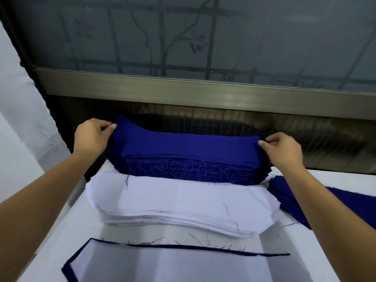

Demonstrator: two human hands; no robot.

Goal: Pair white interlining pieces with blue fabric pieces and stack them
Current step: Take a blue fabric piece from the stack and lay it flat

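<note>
A tall stack of blue fabric pieces (189, 159) stands at the back of the white table. My left hand (92, 137) pinches the left end of the top blue piece (183, 144), and that end is lifted. My right hand (281, 148) pinches its right end. In front of the blue stack lies a stack of white interlining pieces (179, 202). Nearest to me lies a paired piece (173, 265): white interlining on top, with a blue edge showing around it.
More blue fabric (345, 202) lies on the table (317, 247) at the right, partly under my right forearm. A dark window frame (203, 89) and frosted glass rise right behind the blue stack. A white wall (22, 119) closes the left side.
</note>
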